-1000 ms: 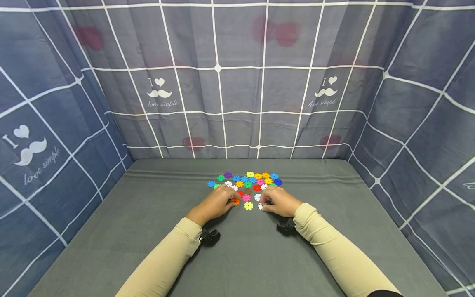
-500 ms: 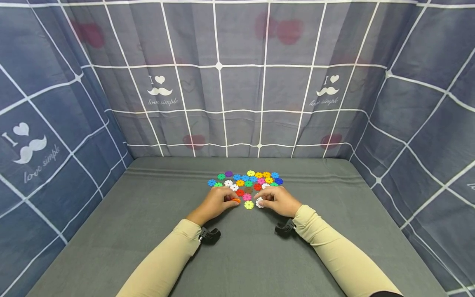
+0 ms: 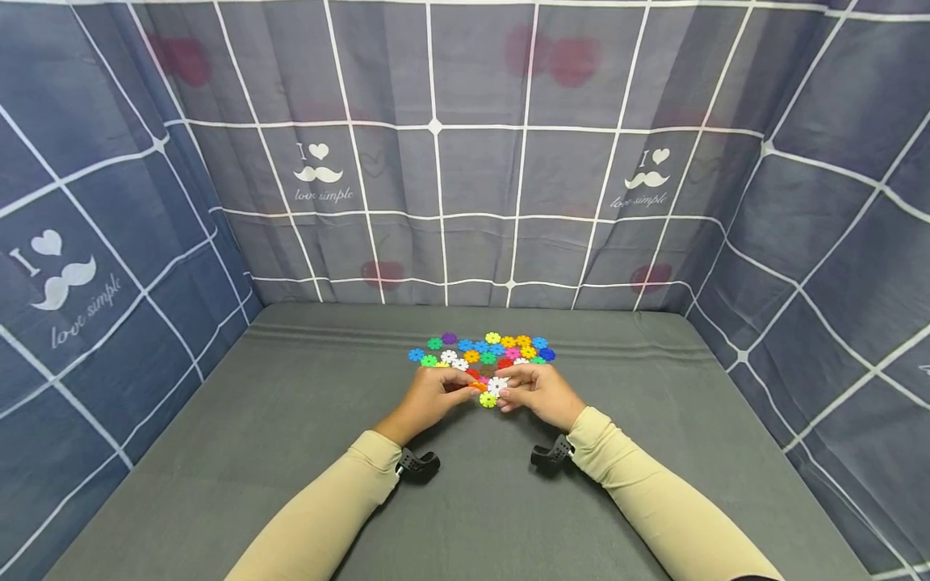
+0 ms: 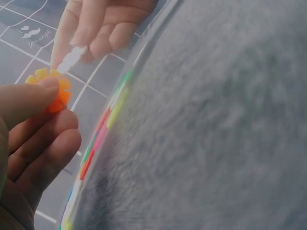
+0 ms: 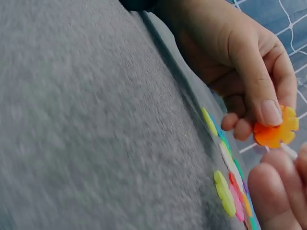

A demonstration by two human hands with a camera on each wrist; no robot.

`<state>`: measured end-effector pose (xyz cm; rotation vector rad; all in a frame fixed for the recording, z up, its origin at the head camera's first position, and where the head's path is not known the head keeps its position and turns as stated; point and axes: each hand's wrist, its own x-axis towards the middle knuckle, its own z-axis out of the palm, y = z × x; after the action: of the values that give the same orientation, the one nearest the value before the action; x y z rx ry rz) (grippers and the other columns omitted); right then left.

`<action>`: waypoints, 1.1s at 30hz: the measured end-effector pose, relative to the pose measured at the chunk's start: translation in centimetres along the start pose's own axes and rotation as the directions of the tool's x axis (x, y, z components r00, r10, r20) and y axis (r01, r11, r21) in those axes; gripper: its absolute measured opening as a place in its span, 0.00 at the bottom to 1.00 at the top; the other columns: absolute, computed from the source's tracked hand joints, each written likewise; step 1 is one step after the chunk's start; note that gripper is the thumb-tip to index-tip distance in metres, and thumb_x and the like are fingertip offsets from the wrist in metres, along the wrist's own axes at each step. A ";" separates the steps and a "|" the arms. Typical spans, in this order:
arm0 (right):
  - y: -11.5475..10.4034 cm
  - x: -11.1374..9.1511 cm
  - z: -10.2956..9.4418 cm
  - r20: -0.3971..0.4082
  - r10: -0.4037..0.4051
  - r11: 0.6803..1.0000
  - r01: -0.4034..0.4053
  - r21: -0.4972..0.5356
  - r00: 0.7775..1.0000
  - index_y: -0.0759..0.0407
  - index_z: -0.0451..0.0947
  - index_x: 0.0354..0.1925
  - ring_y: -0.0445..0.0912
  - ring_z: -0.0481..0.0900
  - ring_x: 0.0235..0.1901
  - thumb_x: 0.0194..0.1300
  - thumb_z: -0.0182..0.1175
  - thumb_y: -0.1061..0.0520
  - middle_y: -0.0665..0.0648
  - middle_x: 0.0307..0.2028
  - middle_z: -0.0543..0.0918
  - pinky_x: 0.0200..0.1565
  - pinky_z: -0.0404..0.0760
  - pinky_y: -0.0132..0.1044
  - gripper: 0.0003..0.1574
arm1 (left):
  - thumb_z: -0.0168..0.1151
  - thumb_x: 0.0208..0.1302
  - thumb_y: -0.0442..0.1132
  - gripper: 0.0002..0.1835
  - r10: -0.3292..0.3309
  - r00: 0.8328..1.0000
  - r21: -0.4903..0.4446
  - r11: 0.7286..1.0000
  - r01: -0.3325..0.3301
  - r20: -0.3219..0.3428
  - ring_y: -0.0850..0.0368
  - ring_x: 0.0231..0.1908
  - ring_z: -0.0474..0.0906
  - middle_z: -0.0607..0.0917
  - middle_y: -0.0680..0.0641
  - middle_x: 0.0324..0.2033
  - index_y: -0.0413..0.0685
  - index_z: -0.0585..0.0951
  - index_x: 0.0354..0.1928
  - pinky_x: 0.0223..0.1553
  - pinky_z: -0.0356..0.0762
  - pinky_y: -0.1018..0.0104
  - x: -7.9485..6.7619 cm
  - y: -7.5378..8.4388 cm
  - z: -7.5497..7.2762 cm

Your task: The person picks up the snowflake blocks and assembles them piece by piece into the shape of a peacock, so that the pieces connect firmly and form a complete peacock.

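left hand (image 3: 429, 397) pinches orange flower-shaped plastic disc (image 5: 281, 132), blunt petals split by notches | right hand (image 3: 542, 393) pinches white flower-shaped disc (image 3: 497, 386), just beside orange one | both discs held above grey counter (image 3: 479, 508), near flat multicoloured flower discs (image 3: 488, 357)

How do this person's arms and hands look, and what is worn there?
The left sleeve and right sleeve are long and beige. A black, curved wrist piece shows beneath the end of each. The left hand and right hand are bare, without gloves.
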<state>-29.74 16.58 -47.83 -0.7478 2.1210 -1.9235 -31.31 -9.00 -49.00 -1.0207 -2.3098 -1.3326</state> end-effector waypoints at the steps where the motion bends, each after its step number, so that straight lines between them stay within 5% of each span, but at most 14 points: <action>1: 0.0 0.0 0.1 0.005 0.003 1.000 -0.003 0.020 1.000 0.83 0.73 0.62 0.69 0.88 0.40 0.73 0.62 0.74 0.77 0.42 0.85 0.43 0.87 0.54 0.23 | 0.79 0.61 0.32 0.05 0.004 1.000 -0.007 1.000 -0.004 -0.004 0.64 0.31 0.83 0.90 0.51 0.32 0.45 0.92 0.38 0.34 0.84 0.65 0.0 0.0 0.1; 9: 0.2 -0.2 0.3 0.016 0.025 0.989 -0.027 0.148 1.000 0.85 0.69 0.65 0.53 0.90 0.38 0.75 0.60 0.72 0.79 0.44 0.84 0.46 0.87 0.52 0.26 | 0.79 0.62 0.36 0.05 -0.057 0.997 -0.077 0.996 0.053 -0.047 0.63 0.31 0.85 0.90 0.56 0.33 0.46 0.91 0.39 0.34 0.85 0.64 -0.1 0.1 0.2; 18: 0.7 -0.3 0.6 0.060 0.016 0.975 -0.029 0.222 0.998 0.83 0.70 0.65 0.53 0.90 0.39 0.75 0.59 0.72 0.81 0.43 0.83 0.47 0.87 0.51 0.25 | 0.78 0.64 0.37 0.05 -0.079 0.996 -0.142 0.987 0.071 -0.049 0.59 0.29 0.86 0.89 0.57 0.31 0.46 0.91 0.38 0.33 0.85 0.64 -0.3 0.4 0.3; 28: 0.6 -0.5 0.9 0.110 0.030 0.953 -0.062 0.298 0.993 0.89 0.64 0.66 0.49 0.89 0.38 0.76 0.54 0.76 0.84 0.48 0.80 0.46 0.88 0.48 0.25 | 0.76 0.63 0.28 0.03 -0.060 0.998 -0.220 0.974 0.057 -0.005 0.41 0.29 0.87 0.90 0.47 0.29 0.41 0.92 0.37 0.32 0.83 0.67 -0.3 0.7 0.6; 33: 0.5 -0.4 0.9 0.087 0.026 0.957 -0.049 0.285 0.996 0.87 0.66 0.66 0.49 0.89 0.38 0.76 0.54 0.76 0.86 0.48 0.79 0.46 0.88 0.47 0.24 | 0.75 0.64 0.30 0.03 -0.074 0.997 -0.216 0.974 0.072 -0.004 0.42 0.31 0.88 0.90 0.48 0.31 0.40 0.91 0.39 0.34 0.85 0.66 -0.1 0.8 0.6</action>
<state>-29.14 16.02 -48.50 -0.7071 1.7429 -2.0799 -30.64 -8.28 -48.91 -0.9942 -2.2506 -1.6431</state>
